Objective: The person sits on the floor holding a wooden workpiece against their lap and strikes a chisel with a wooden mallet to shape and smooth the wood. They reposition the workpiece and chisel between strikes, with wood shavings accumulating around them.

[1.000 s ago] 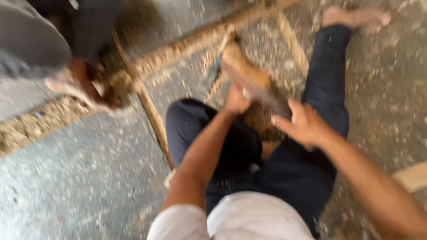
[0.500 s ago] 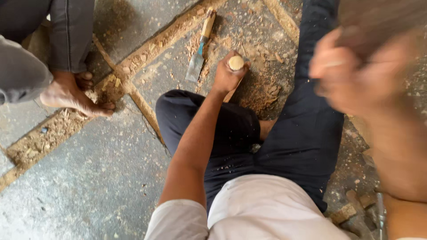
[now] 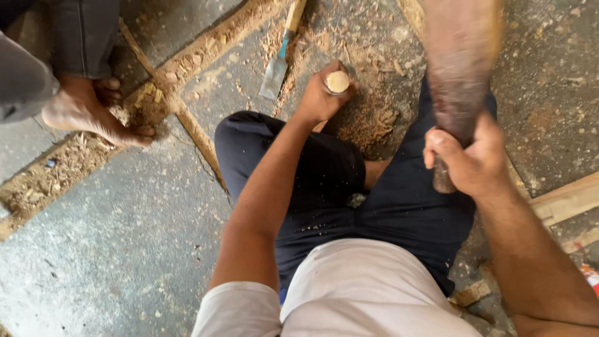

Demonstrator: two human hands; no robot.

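Gripping a wooden-handled chisel [image 3: 337,84] upright, the left hand [image 3: 319,97] has its fingers wrapped tight around the shaft, so only the round pale butt end shows, facing up at the camera. The chisel's long axis runs nearly straight down into the sawdust-strewn floor [image 3: 125,249] beside the bent knee. The right hand [image 3: 471,159] is closed around the handle of a wooden mallet [image 3: 458,68], raised well above and to the right of that butt end, blurred. A second, flat chisel [image 3: 277,65] lies just beyond the left hand.
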